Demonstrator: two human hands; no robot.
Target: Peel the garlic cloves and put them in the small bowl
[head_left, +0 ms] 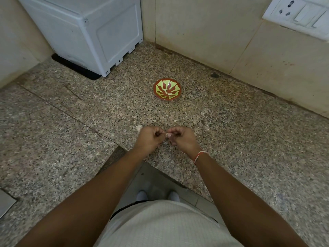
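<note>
Pinching a pale garlic clove (pixel 168 134) — left hand (pixel 149 140) and right hand (pixel 181 139), fingers curled.

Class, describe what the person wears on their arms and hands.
Both forearms are bare, with no sleeves in view, and neither the left hand nor the right hand is gloved. A thin red and white thread band circles the right wrist.

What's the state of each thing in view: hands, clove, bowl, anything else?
left hand: curled, pinching the clove
right hand: curled, pinching the clove
garlic clove: held between both hands, above the counter
small bowl: upright on the counter, pale pieces inside
loose garlic: lying on the counter beside the left hand
</note>
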